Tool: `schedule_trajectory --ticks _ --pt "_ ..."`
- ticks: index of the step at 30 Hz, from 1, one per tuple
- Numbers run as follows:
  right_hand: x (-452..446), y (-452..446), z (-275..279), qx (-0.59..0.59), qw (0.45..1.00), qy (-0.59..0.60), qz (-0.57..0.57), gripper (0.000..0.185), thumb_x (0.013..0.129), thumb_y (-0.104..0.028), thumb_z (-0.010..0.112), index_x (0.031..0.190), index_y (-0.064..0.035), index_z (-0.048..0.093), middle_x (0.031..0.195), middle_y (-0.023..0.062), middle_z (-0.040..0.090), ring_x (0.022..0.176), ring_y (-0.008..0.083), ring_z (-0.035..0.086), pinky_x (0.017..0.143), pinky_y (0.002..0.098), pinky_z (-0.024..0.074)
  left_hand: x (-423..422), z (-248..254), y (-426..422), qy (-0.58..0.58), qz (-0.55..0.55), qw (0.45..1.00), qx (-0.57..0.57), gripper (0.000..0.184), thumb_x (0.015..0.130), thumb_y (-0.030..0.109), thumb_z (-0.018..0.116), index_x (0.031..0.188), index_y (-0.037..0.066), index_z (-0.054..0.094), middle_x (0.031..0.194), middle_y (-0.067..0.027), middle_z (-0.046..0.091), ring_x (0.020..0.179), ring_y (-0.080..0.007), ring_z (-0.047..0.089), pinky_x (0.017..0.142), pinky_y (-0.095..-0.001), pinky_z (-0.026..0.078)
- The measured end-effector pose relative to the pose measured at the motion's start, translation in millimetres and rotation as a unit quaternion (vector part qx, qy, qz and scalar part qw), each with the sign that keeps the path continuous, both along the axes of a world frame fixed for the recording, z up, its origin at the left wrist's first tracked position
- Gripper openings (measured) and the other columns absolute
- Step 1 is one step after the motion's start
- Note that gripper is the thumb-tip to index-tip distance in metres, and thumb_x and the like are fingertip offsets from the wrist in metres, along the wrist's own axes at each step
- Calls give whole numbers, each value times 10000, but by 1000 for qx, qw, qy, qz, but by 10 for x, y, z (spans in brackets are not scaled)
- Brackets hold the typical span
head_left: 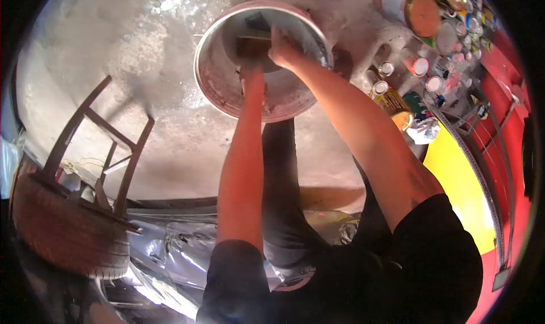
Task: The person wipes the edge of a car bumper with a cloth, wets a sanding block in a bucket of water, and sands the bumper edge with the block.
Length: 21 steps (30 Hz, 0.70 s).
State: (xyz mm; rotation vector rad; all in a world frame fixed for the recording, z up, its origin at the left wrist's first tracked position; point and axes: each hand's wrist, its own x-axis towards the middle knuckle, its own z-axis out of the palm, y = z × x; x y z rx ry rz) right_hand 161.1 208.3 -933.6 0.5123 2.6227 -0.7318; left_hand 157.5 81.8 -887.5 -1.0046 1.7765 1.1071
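Observation:
Both of my arms reach down into a large round metal drum (pixel 207 77) with a pale rim, standing on the concrete floor. Inside it lies a dark brownish piece with a straight light edge (pixel 254 38); its kind is unclear. My right hand (pixel 284 51) is at the right side of that piece, fingers curled, with what it grips hidden. Just below the piece, my left hand (pixel 251 74) is blurred in the drum's shade, and its fingers cannot be made out.
Several paint cans and jars (pixel 420 67) crowd the floor at upper right, with a large can (pixel 423 16) lying on its side. At left a dark metal frame (pixel 108 131) stands by a tyre (pixel 71 227). Yellow and red panels (pixel 462 187) are at right. Crumpled plastic sheeting (pixel 187 244) lies behind me.

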Motion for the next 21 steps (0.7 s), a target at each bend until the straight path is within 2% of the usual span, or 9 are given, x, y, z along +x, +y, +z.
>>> schedule_trajectory --ticks 5,7,9,11,14,18,19,20,21 --pt "-204 -67 -304 -126 962 -229 -79 680 1037 -227 513 1613 3 234 1319 339 618 1227 492 622 1063 577 484 -72 -733 -11 -69 165 978 109 472 1035 270 543 1444 36 532 1216 -139 660 1076 -331 663 859 -507 579" --pt "-50 -146 -257 -89 973 -202 -70 599 1036 -236 522 1542 27 339 1268 350 631 1197 507 630 1038 580 490 82 -889 -54 -73 201 956 199 425 1011 257 580 1373 36 581 1253 -121 645 1107 -285 621 815 -495 538" --pt "66 -206 -20 -102 988 -80 -85 635 924 -244 693 1448 -4 426 1147 294 694 1098 483 662 930 547 538 309 -791 -157 -60 227 944 234 428 1019 260 567 1385 39 561 1261 -130 628 1099 -293 623 807 -502 540" --pt "107 -136 437 -144 979 -88 -110 513 916 -227 693 1329 9 502 1128 297 693 1084 492 657 906 549 534 223 -408 -76 -33 244 928 279 431 1027 263 554 1396 42 541 1269 -139 611 1090 -301 625 798 -508 542" --pt "29 162 1462 -287 924 -151 -202 337 891 -172 704 1150 33 640 1078 250 713 1048 419 692 854 502 530 190 643 -53 -22 189 971 144 444 1059 320 518 1398 35 535 1305 -135 611 1158 -315 616 912 -552 561" --pt "87 557 2741 -451 859 -67 -234 368 891 -138 714 1219 20 654 1103 167 725 1033 296 711 827 432 536 194 1758 -98 -39 313 947 60 511 1050 389 545 1449 76 486 1345 -125 601 1200 -323 606 906 -590 552" --pt "78 658 3181 -529 801 -57 -274 409 905 -137 720 1279 8 637 1137 134 715 1060 250 698 831 413 547 216 2024 -132 -25 314 947 63 511 1050 389 545 1449 76 486 1345 -125 601 1200 -323 606 906 -590 552" --pt "79 752 3584 -602 735 -50 -308 452 919 -137 725 1338 -4 620 1171 101 706 1087 205 685 836 394 558 241 2269 -164 -21 338 925 172 535 1040 416 554 1455 84 489 1379 -125 596 1240 -329 594 943 -590 539" --pt "85 821 3930 -608 736 -41 -295 452 919 -137 725 1338 -4 620 1171 101 706 1087 205 685 836 394 558 267 2513 -198 -16 355 892 280 560 1031 442 563 1461 92 492 1413 -124 591 1280 -335 582 979 -589 526"
